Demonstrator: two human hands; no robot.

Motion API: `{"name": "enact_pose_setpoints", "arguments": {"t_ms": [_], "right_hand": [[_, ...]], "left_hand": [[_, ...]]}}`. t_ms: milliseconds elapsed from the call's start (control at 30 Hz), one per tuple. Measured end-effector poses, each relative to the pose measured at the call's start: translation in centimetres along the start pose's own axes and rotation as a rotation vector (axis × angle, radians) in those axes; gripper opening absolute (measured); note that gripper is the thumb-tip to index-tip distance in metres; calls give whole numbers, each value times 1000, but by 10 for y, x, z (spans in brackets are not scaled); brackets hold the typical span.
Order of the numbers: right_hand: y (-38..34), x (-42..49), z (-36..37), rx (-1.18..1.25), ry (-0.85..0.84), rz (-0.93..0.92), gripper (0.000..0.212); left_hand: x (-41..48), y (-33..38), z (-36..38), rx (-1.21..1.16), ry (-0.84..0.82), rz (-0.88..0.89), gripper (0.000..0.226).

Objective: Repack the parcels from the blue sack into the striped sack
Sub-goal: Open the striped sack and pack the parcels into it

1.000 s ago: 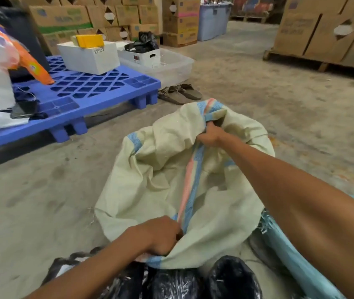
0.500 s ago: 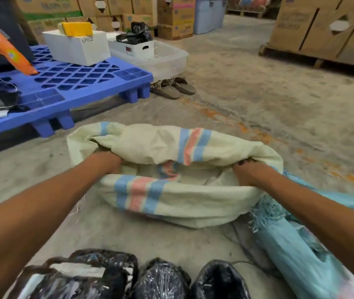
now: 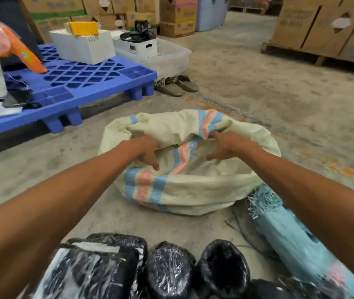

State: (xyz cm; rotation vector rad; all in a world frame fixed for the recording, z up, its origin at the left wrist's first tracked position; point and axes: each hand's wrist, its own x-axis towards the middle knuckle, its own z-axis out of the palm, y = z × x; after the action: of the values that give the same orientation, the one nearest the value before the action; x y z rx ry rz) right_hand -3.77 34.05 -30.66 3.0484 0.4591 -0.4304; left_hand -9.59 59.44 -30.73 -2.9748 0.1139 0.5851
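your left hand (image 3: 148,151) and right hand (image 3: 223,147) have fingers clamped on the rim of the striped sack (image 3: 193,190), mid-floor at 12 o'clock. parcels (image 3: 167,268) lie at 6 o'clock, blue sack (image 3: 290,234) at 4.

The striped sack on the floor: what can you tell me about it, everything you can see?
The striped sack is cream woven plastic, by its look, with blue and pink bands. It lies slumped and crumpled on the concrete floor, its mouth open upward. The left hand and the right hand each grip fabric at the mouth. The frayed end of the blue sack lies close beside it.
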Motion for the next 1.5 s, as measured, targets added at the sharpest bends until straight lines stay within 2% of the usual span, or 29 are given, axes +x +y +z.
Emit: {"name": "enact_pose_setpoints", "arguments": {"t_ms": [100,267,333,433,500,600,667,767,800,900,967,1033,1100,1200,1300,1400,1433,1500], "right_hand": [[-6,-28,-14,41,25,-70,82],[-25,-107,-44,48,78,-184,74],[-36,-147,-54,76,79,-230,75],[-57,-201,-53,101,49,-311,83],[-72,-233,-45,54,-22,-333,97],[-83,-265,-19,2,-231,-258,128],[-85,-281,7,-37,-304,-180,140],[-85,-297,49,-103,-250,-78,136],[-84,-300,60,-99,-212,-47,132],[-83,-303,78,-19,-57,3,110],[-81,-305,80,30,-12,18,102],[-81,-308,78,77,-2,22,93],[-78,-306,76,132,17,17,84],[-72,-303,72,233,25,2,89],[-65,-298,64,418,69,-1,101],[-50,-293,47,649,143,2,100],[-43,-290,37,742,167,2,96],[-30,-284,17,939,201,16,91]], "left_hand": [[-26,7,-29,-66,48,45,80],[-102,13,-69,-52,77,73,72],[-147,15,-82,-114,82,70,71],[-209,10,-78,-187,85,37,69],[-249,4,-62,-209,50,-46,72],[-300,-1,-25,-276,-56,-169,78],[-330,-5,8,-358,-137,-277,93],[-358,-10,64,-622,-240,-477,106],[-361,-8,78,-680,-245,-505,104],[-366,-1,104,-671,-90,-535,80],[-368,3,107,-751,-9,-581,71],[-369,1,110,-872,-21,-616,85],[-355,-6,124,-1092,-47,-622,115],[-340,-11,135,-1213,-29,-589,112],[-342,3,109,-1231,5,-545,116],[-334,4,79,-1246,30,-486,110],[-335,8,60,-1281,28,-465,105],[-335,11,24,-1349,40,-418,78]]}}
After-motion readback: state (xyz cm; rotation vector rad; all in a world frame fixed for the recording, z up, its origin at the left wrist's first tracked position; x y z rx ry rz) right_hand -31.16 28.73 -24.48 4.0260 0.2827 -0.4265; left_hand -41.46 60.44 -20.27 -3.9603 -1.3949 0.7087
